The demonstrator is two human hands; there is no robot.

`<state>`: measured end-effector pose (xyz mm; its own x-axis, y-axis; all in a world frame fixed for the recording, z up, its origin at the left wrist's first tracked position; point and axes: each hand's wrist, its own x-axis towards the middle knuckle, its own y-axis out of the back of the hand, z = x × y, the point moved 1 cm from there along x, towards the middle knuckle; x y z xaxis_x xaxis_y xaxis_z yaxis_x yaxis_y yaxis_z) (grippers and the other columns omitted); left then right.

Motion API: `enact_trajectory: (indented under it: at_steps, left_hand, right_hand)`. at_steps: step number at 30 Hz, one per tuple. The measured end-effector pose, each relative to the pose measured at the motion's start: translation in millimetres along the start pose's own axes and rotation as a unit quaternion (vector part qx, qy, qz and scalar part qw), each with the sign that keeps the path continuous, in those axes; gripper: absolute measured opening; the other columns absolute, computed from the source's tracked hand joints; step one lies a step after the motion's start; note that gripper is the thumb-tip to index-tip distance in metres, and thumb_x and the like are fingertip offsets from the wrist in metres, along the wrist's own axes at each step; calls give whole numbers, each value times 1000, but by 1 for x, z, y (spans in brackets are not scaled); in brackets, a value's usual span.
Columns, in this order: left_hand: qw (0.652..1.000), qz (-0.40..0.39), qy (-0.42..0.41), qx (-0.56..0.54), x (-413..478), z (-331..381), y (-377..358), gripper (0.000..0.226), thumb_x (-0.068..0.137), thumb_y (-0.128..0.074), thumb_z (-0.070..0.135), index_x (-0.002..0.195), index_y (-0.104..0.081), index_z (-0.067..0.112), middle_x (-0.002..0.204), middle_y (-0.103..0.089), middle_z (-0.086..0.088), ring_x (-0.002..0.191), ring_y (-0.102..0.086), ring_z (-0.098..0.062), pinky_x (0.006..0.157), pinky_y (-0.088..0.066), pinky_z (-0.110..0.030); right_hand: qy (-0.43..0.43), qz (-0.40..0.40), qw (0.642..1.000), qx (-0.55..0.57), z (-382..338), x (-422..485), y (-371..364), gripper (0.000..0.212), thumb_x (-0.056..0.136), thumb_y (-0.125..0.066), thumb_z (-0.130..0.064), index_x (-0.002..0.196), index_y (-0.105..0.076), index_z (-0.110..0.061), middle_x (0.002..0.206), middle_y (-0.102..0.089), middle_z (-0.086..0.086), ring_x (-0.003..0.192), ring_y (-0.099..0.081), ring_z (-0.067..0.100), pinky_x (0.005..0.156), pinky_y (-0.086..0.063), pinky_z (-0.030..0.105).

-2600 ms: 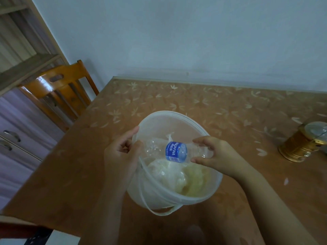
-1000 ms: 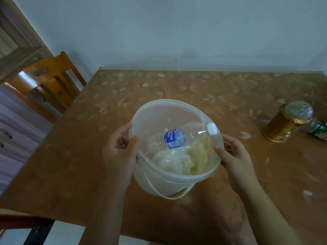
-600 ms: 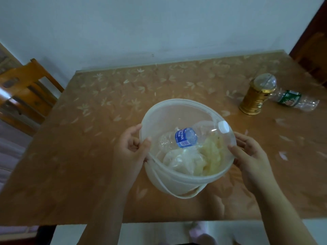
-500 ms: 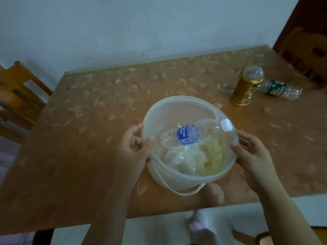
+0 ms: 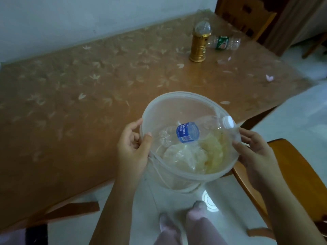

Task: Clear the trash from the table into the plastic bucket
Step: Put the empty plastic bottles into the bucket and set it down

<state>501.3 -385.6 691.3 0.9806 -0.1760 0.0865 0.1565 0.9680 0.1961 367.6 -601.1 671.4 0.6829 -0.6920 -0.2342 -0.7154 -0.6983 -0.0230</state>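
Note:
I hold a translucent plastic bucket (image 5: pixel 178 106) in the air at the table's near edge. My left hand (image 5: pixel 132 147) grips its left rim, thumb inside. My right hand (image 5: pixel 254 152) grips the right rim from outside. Inside lie a clear bottle with a blue label (image 5: pixel 188 132) and white cap, plus crumpled clear and yellowish plastic bags (image 5: pixel 192 156). A second empty bottle with a green label (image 5: pixel 223 42) lies on its side at the far right of the brown patterned table (image 5: pixel 88 89).
A gold lantern-like object (image 5: pixel 199 45) stands next to the green-label bottle. Small pale scraps (image 5: pixel 269 77) lie near the table's right edge. One wooden chair (image 5: pixel 300 174) is at my right, another (image 5: pixel 247 16) beyond the far corner. My feet (image 5: pixel 185 223) are on a light floor.
The bottle dropped from my right hand into the bucket, and that hand took the right rim. The bucket came off the table toward me as my view swung right, showing the green-label bottle.

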Motion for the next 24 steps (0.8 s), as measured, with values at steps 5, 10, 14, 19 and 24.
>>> enact_trajectory:
  at_steps: [5,10,14,19,24]
  left_hand:
    - [997,-68,-19,-8,-38,9,-30,33,85,-56,2,107,-56,27,59,-48,-9,46,-48,-5,49,-44,-19]
    - [991,-127,-28,-24,-84,27,-73,34,84,-55,0,102,-57,30,63,-45,-14,44,-43,-4,46,-40,-17]
    - [984,-173,-35,-17,-141,47,-107,33,84,-55,1,103,-58,28,66,-45,-15,48,-42,-9,48,-37,-18]
    - [972,-231,-31,8,-221,53,-137,31,83,-57,11,107,-59,30,62,-48,-5,49,-46,-7,48,-41,-19]
    - [961,-272,-20,35,-284,51,-144,31,83,-56,16,110,-57,31,64,-49,-11,50,-49,-10,49,-43,-26]
  right_hand:
    - [1,76,997,9,6,-50,52,21,82,-60,-19,100,-60,-30,97,-68,-8,85,-68,14,67,-58,36]
    - [21,137,990,40,11,-101,114,21,81,-61,-19,99,-59,-30,104,-64,-7,87,-67,8,65,-55,24]
    - [21,185,981,54,23,-155,177,25,81,-62,-15,103,-60,-26,108,-65,-3,93,-66,15,66,-56,31]
    - [24,227,972,61,45,-224,246,27,82,-60,-12,106,-61,-23,106,-66,3,92,-67,22,67,-58,45]
    - [12,253,965,61,60,-279,289,27,84,-59,-10,107,-62,-22,99,-67,-3,93,-66,17,76,-54,40]
